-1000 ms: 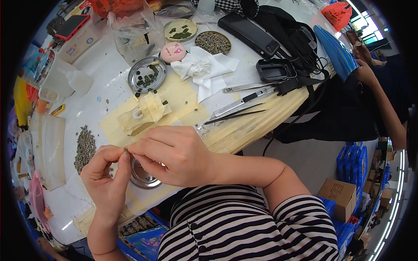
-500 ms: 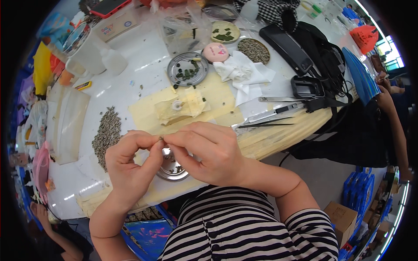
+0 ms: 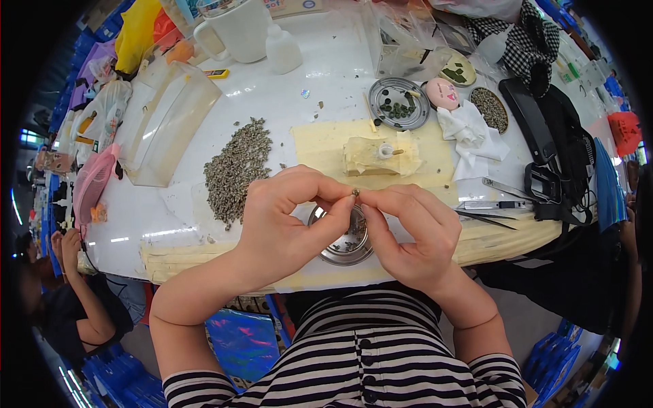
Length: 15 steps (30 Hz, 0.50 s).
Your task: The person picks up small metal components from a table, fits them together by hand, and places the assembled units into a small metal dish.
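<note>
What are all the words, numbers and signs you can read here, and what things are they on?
Pale box, top edge: coloured lettering, partly cut off by the picture's edge; I won't copy its words.
Pink round thing, beside the white tissue: tiny print and pink marks, too small to read surely.
Small yellow pack: dark marks, too small to read.
Red bag, far right: marks too blurred to read.

From the person's head, one wide fisheye view looks down closely over the left hand (image 3: 289, 221) and right hand (image 3: 416, 234) to the worktop (image 3: 163, 211) beyond.
</note>
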Each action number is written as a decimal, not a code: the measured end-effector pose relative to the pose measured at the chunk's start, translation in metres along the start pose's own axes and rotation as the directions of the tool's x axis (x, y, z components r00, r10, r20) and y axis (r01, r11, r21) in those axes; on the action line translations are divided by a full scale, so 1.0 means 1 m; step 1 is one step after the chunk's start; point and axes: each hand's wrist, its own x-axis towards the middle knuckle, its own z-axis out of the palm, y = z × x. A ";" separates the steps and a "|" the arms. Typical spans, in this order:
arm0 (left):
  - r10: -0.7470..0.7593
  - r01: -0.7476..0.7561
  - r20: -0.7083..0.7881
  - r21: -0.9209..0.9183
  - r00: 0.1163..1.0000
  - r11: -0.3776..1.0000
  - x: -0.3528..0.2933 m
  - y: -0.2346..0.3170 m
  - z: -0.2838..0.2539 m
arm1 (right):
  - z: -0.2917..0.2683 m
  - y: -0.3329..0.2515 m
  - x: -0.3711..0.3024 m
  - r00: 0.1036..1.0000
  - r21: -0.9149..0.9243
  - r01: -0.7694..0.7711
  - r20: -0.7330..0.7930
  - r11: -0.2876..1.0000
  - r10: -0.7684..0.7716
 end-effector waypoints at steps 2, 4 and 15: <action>0.007 -0.007 -0.001 0.002 1.000 1.000 0.000 0.000 0.000 | 0.000 0.000 0.001 1.000 0.004 -0.001 0.003 1.000 0.001; 0.011 -0.011 0.000 0.003 1.000 1.000 0.000 0.000 0.000 | -0.001 0.001 0.000 1.000 0.003 -0.002 0.005 1.000 0.002; -0.346 0.370 0.130 -0.357 0.929 0.858 0.002 0.006 -0.004 | -0.002 -0.002 -0.001 0.998 0.037 -0.059 0.004 0.998 0.059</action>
